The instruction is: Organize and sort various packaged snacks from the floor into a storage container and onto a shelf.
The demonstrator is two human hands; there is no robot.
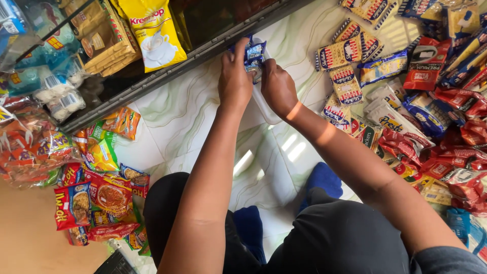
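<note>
Blue sachets (254,55) held by two hands' fingers (242,50).

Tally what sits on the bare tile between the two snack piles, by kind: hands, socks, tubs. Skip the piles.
Hands: 2, the left hand and the right hand, both pinching the blue packets
Blue socks: 2, one and the other
White tub: 1, under the hands
Total: 5
</note>
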